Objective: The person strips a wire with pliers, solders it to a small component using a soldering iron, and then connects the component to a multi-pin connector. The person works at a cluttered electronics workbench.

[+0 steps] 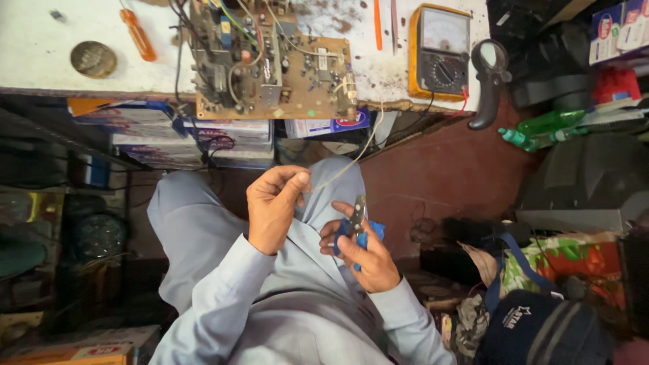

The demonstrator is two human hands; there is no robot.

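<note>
My left hand (273, 205) pinches the end of a thin pale wire (351, 159) that runs up to the brown circuit board (270, 67) on the white bench (40, 47). My right hand (362, 251) grips blue-handled pliers (357, 223), jaws pointing up, just right of the wire's held end. Both hands hover over my lap in light grey clothing.
On the bench lie an orange screwdriver (138, 34), a round metal tin (93, 59), a yellow analog multimeter (438, 51) and a black magnifier (489, 78). Boxes (223, 135) sit under the bench. Green bottles (541, 128), bags and a dark cap (541, 324) crowd the right.
</note>
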